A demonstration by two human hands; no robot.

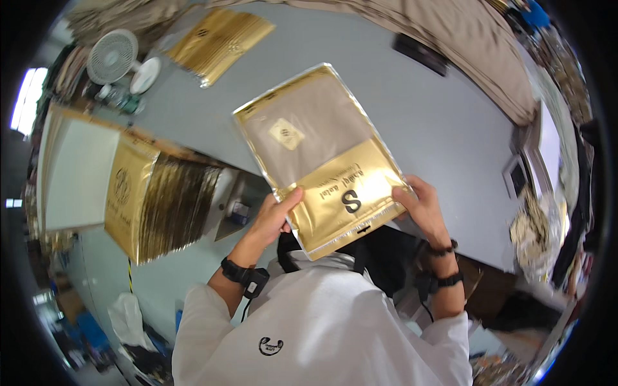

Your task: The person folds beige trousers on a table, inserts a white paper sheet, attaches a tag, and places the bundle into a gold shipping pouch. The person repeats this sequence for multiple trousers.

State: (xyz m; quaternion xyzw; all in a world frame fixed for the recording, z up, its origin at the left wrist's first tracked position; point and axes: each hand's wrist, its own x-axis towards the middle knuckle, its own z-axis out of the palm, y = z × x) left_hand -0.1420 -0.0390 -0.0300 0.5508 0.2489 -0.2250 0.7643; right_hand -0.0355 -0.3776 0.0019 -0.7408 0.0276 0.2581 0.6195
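A gold plastic packaging bag (309, 207) with a clear window is held up between both hands over the grey table's near edge. Folded taupe fabric and a small pale tag show through its window, and the gold part bears dark writing. My left hand (270, 214) grips the bag's lower left edge, thumb on its face. My right hand (422, 205) pinches the lower right edge in the same way. A dark band sits on each wrist. Part of the fingers is hidden behind the bag.
A stack of gold bags (174, 207) stands at the left, and a fanned pile of gold bags (222, 41) lies at the upper left near a white fan (113, 55). Taupe fabric (473, 48) lines the far edge by a dark oblong object (421, 54). Clear plastic wrapping (540, 236) lies right.
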